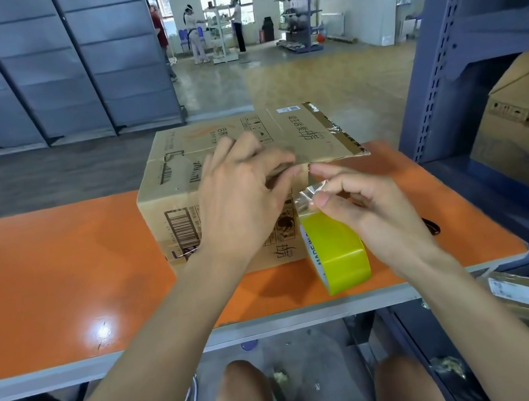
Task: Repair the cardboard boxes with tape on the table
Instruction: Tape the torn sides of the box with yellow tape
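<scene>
Tabletop (42, 270): orange and glossy, carrying everything below. A slick surface, so I judge that the box may slide if pushed sideways.

Box (176, 179): brown cardboard, lying towards the right half of the tabletop with its printed side facing the person. The left hand (245, 196) is clamped over its top near corner, fingers bent and thumb tip at the flap's edge. If that hold slackens, the seam is likely to open while tape goes on.

Flap (318, 133): juts out to the right past the box wall, with old torn tape along its far edge. It is not yet fastened. Taped while it is out of line, it would probably set crooked.

Roll of tape (335, 251): yellow-green, on its edge just beside the box's near right corner and close to the tabletop's front rim. A sharp tug could tip it or send it over the rim.

Strip (307, 197): clear and crinkled, drawn up from the roll. The right hand (371, 207) pinches it under the thumb, forefinger reaching towards the flap edge. The likeliest trouble is that the strip folds and sticks to itself or to the fingers.

Small dark object (431, 225): behind the right wrist; too hidden to name.
</scene>
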